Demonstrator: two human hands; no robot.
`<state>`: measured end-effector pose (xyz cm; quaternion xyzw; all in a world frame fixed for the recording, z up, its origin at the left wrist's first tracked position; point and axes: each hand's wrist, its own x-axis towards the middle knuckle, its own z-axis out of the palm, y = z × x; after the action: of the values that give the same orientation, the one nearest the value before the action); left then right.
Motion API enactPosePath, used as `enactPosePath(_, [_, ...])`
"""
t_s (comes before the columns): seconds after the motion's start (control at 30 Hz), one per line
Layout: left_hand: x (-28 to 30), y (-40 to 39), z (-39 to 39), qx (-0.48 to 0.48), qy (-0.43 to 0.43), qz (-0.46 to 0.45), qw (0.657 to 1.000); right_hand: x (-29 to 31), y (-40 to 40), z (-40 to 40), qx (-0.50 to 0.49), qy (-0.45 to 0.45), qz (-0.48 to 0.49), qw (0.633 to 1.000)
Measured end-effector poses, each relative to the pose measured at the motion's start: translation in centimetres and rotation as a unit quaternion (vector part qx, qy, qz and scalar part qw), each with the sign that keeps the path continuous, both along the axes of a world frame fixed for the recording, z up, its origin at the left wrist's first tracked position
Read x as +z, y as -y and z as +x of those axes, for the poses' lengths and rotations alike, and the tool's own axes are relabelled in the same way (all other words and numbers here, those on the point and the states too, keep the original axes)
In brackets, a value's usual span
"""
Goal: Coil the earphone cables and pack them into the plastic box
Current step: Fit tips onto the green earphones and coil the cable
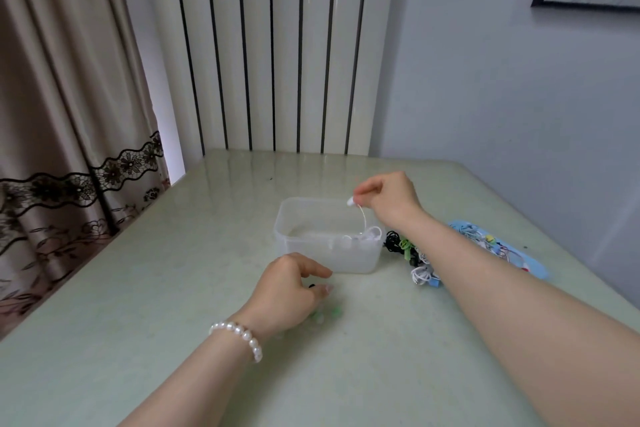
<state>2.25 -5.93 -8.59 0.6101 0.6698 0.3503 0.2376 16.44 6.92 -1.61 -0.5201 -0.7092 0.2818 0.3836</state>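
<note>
Currently, the right hand [388, 196] is raised above the far right corner of the plastic box [325, 236], fingers curled, pinching the plug end of a white earphone cable [363, 218]. From the pinch the cable hangs down into the box, where its remaining length lies in a loose bundle against the right inner wall. The box stands open on the pale green bench [173, 270], near its centre.

The left hand [287, 291] rests low over the bench just in front of the box, fingers curled around a small dark item; green parts show beneath the palm. What the item is cannot be told. A pearl bracelet [239, 336] sits on the left wrist.

Just right of the box, a pile of uncoiled earphones [412, 253] in black, green and white lies on the bench, partly hidden by the right forearm. A blue lid [533, 267] lies beyond the forearm.
</note>
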Motion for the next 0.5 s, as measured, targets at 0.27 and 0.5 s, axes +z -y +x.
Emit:
enactPosePath(0.27, [-0.1, 0.1, 0.2, -0.006, 0.055, -0.026, 0.998, -0.9, -1.2, 5.3, -0.053, 0.182, 0.081, 0.978])
enactPosePath(0.5, [-0.3, 0.1, 1.0, 0.002, 0.077, -0.021, 0.997, -4.3, 1.3, 7.0, -0.048, 0.456, 0.16, 0.874])
